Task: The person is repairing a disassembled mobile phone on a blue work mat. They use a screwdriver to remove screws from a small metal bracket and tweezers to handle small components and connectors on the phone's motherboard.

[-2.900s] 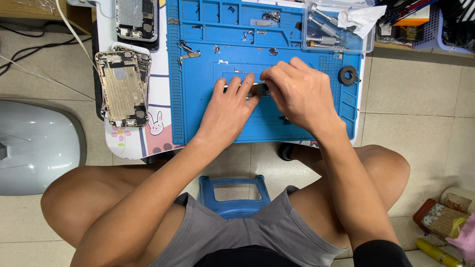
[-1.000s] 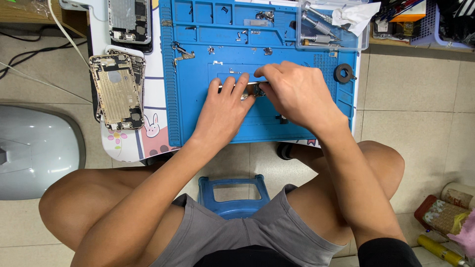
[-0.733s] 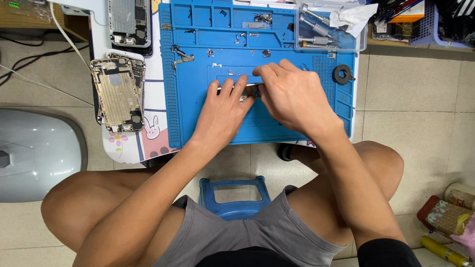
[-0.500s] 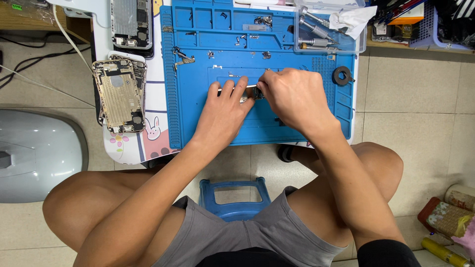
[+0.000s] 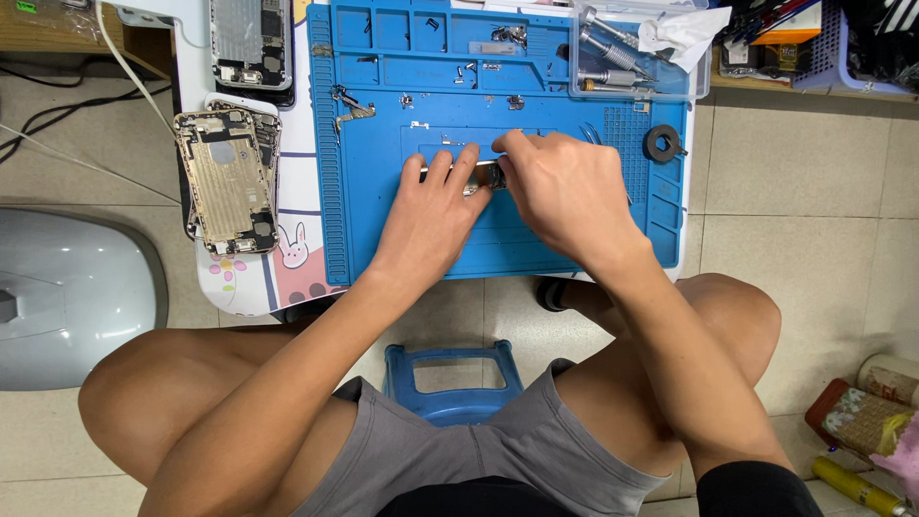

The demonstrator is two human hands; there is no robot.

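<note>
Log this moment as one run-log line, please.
left hand: pins small metal part | right hand: works on it | surface: blue repair mat

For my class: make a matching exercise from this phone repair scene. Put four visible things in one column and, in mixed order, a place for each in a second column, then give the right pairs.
Things
1. gold phone housing
2. black ring
3. clear tray of tools
4. blue stool

Places
A. top right corner of the blue work mat
B. on the floor between the person's knees
C. left of the mat, on the white sheet with a rabbit drawing
D. on the mat's right edge, below the tray

Pairs: 1-C, 2-D, 3-A, 4-B
</note>
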